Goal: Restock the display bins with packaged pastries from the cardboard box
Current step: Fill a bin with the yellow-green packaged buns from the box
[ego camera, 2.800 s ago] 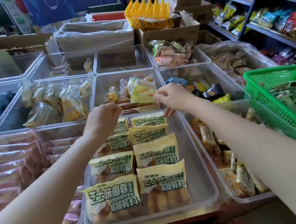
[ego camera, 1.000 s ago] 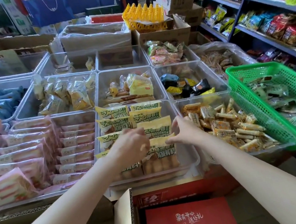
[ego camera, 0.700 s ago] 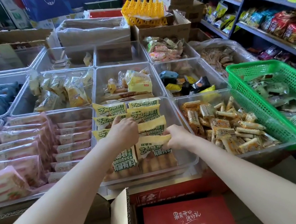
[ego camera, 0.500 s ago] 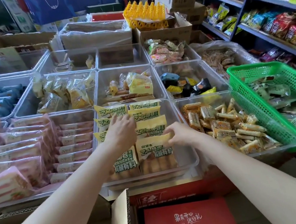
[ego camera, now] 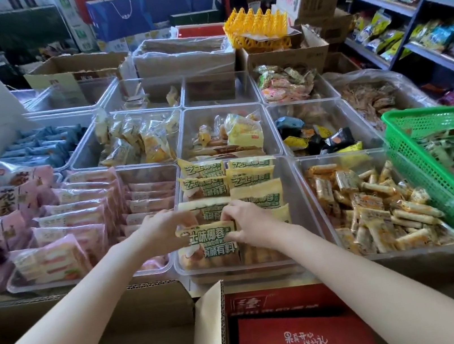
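shop shelves of snack bags line the right wall behind a spread of clear display bins (ego camera: 309,212). both hands meet over the front middle bin: the left hand (ego camera: 164,231) and the right hand (ego camera: 247,223) each pinch a top corner of the nearest yellow pastry packet (ego camera: 209,244), which lies in front of two rows of like packets. an open cardboard box (ego camera: 207,335) sits below, a green basket (ego camera: 441,182) at right

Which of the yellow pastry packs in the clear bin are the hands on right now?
The front-left pack, nearest the camera: left hand and right hand grip its top corners. The packs behind lie untouched.
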`<state>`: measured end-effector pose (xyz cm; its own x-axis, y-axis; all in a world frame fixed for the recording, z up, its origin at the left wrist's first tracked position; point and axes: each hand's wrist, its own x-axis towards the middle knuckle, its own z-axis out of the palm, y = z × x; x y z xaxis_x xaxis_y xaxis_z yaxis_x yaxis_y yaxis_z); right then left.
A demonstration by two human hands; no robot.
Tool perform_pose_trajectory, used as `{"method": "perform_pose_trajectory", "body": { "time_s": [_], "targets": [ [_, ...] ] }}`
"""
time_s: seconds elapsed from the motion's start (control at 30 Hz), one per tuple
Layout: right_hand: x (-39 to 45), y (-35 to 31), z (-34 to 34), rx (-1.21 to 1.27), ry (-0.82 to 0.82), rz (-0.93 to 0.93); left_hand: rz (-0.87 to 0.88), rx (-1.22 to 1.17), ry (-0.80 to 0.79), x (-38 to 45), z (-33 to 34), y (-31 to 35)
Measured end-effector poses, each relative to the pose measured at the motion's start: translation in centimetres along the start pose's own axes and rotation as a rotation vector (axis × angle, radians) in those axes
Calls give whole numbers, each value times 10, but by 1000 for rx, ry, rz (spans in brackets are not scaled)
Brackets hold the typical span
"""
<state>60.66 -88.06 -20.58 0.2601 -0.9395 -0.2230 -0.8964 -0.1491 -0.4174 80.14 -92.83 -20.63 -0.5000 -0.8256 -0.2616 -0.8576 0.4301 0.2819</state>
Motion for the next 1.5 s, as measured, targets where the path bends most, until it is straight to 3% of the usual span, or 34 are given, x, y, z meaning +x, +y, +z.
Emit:
{"method": "perform_pose_trajectory", "body": {
  "time_s": [0.07, 0.17, 0.3, 0.47, 0.63, 0.7, 0.77, 0.9, 1.13, 1.27, 1.37, 1.5],
  "targets": [
    [5, 2, -1, -109, 65, 28, -36, 89, 142, -1, 0, -1],
    [6, 12, -5, -155, 57, 65, -69, 42, 308, -3, -2, -1],
    [-13, 20, -4, -216, 179, 24, -19, 59, 312, -11, 1, -4],
    [-25, 29, -3, -244, 146, 212, 84, 155, 264, -6, 8, 22],
    [-41, 39, -28, -122, 363, 295, 52, -1, 457, -2, -4, 36],
    [-47, 33, -40, -77, 376, 275, 58, 7, 457, -4, -9, 30],
    [-46, 25, -43, -53, 250, 251, 108, -23, 422, -6, -10, 22],
    [-37, 9, -20, -60, -51, 328, 200, 0, 122, -7, 0, 2],
    [-41, -15, -5, -35, 33, 445, 263, -59, 279, -7, -9, -3],
    [-32, -20, -25, -87, 177, 563, 324, -50, 266, -1, -24, -7],
    [-10, -12, -44, -110, 322, 549, 300, -77, 305, 13, -30, -10],
    [29, -8, -43, -125, 161, 438, 271, -117, 247, 35, -29, -7]
  ]
}}
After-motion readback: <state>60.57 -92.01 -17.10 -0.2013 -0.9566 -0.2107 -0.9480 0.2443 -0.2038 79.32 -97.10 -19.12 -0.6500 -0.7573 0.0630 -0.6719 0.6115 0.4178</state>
